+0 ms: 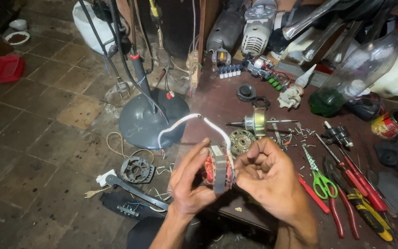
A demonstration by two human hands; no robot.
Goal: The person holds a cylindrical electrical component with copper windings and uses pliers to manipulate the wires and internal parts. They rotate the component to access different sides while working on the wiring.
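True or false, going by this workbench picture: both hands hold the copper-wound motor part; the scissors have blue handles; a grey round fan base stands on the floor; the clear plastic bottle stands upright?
1. Left hand and right hand both hold the copper-wound motor stator. True.
2. The scissors have blue handles. False: green.
3. A grey round fan base stands on the floor. True.
4. The clear plastic bottle stands upright. False: it lies tilted.

The left hand curls at seven o'clock, thumb up; the right hand pinches with bent fingers at five o'clock.
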